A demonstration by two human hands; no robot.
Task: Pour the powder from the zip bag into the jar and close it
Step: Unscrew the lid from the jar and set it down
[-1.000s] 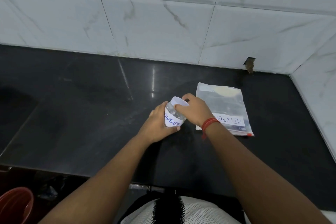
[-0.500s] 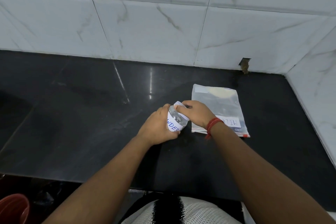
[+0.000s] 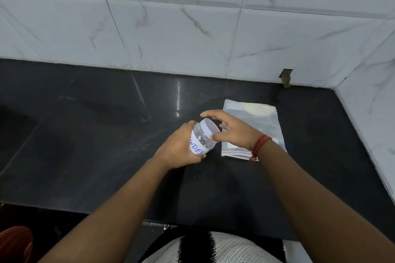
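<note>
Holding the small plastic jar (image 3: 202, 141) tipped above the black counter (image 3: 89, 134), the left hand (image 3: 178, 149) wrapped round its labelled middle. It looked light, stiff and a bit slippery. The right hand (image 3: 233, 130) was spread, fingertips at the white lid (image 3: 210, 127). The floppy zip bag (image 3: 254, 130) lay flat just beside it.

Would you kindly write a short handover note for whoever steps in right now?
Left hand grips the jar, tilted on the black counter. Right hand is spread around the white lid, thumb touching its rim; no firm grip visible. The zip bag lies flat to the right, powder apparently inside.
Done: nothing poured.
Left: take off the lid, open the bag, pour, close the jar.
</note>
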